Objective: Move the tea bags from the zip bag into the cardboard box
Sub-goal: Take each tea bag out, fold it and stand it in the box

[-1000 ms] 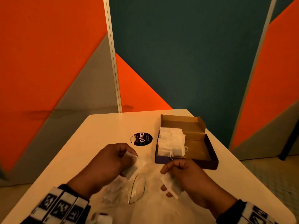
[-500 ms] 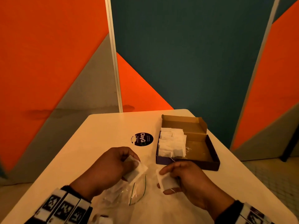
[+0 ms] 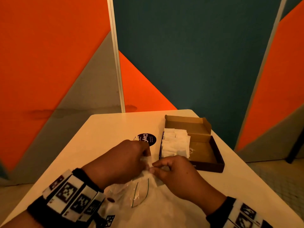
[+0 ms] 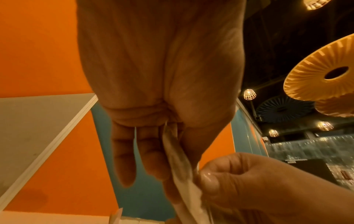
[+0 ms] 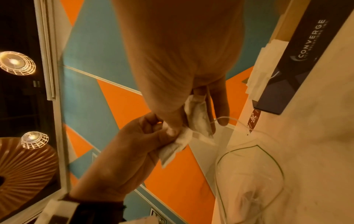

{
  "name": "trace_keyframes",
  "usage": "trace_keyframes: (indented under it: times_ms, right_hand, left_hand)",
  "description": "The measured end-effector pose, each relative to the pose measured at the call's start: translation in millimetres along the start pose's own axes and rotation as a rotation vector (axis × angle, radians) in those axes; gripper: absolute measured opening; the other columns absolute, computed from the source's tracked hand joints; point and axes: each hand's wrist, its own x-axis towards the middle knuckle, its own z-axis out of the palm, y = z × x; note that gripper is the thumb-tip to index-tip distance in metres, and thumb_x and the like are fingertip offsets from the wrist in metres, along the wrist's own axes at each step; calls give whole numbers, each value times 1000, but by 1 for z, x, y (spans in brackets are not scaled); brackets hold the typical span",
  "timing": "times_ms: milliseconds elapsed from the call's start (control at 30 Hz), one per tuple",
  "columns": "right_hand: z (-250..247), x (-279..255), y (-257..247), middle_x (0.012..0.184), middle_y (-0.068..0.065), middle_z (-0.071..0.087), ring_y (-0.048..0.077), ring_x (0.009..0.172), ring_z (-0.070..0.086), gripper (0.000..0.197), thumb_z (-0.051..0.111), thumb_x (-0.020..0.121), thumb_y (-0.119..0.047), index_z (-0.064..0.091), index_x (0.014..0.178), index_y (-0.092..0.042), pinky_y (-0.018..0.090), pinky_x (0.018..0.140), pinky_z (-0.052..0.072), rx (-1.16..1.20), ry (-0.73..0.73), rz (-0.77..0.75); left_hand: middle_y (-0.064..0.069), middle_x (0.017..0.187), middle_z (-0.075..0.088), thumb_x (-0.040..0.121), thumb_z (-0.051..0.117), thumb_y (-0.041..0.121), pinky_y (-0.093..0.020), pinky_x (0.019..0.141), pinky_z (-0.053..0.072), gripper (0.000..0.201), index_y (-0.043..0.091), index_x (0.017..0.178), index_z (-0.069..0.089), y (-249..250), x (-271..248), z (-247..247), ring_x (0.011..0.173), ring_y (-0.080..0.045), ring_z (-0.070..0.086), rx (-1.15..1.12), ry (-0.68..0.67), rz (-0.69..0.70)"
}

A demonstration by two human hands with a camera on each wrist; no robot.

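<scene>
Pinching one white tea bag (image 5: 199, 119) between thumb and curled fingers, the right hand (image 3: 179, 176) meets the left hand (image 3: 121, 160) over the near part of the table (image 3: 102, 134). The left hand's thumb and fingers grip a second tea bag (image 5: 172, 149), and the two bags touch where the fingertips (image 5: 171, 131) of both hands come together. A thin white string (image 5: 229, 119) loops off the right hand's bag, past its fingers.

Just below the fingertips, toward the person, lies the clear zip bag (image 3: 131, 193), mouth open, its green seal line curving in a loop; something pale shows inside, too blurred to identify.

Beyond the right hand's knuckles sits the open cardboard box (image 3: 205, 155), dark outside, brown inside, its lid flap standing up at the far end. A stack of white tea bags (image 3: 174, 145) fills the box's left side, nearest the fingers; the box's right side shows bare cardboard.

Beyond the left hand's fingers, a round black sticker (image 3: 148, 139) lies flat on the table, partly hidden by that hand. Patterned black-and-white bands (image 3: 72, 198) wrap both wrists. Orange, teal and grey wall panels (image 3: 181, 55) stand behind the table.
</scene>
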Motion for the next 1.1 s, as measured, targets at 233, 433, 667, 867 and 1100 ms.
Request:
trace_keyframes:
  times_ms: [233,433,667,867,1100]
  right_hand:
    - [-23,5,24,86,-28,68,-5,83,64,13,66,91,-38,78,94,-35,8,70,46,3,42,54]
    - [-44,2,43,94,-27,62,1,84,59,18,59,97,-36,75,105,-36,10,72,43,-185,-7,104]
    - [-31,1,22,95,-29,64,-10,88,58,24,62,92,-47,73,111,-35,10,78,45,-133,-5,23]
    - [12,4,-4,115,-21,69,-3,102,60,34,67,86,-53,73,113,-34,25,94,49,-49,-80,-97]
    - [-9,1,1,96,-29,70,-16,96,59,15,65,93,-36,78,99,-34,3,79,43,43,-33,-81]
  left_hand:
    - [16,84,71,89,66,27,-23,70,50,9,32,82,70,-25,-6,-26,77,2,62,47,-83,-48]
    - [19,78,70,91,66,33,-11,59,45,10,35,83,71,-51,-21,-46,74,10,61,51,-37,-128]
    - [21,79,66,92,63,36,-8,54,37,10,33,83,66,-28,-20,-43,72,5,58,178,-42,-85]
    - [8,96,71,92,61,29,-33,81,54,12,30,99,70,7,-9,-27,90,-9,62,312,-52,64]
    - [22,77,68,85,70,29,-13,60,43,6,35,83,69,-19,-15,-36,73,5,61,74,-161,27]
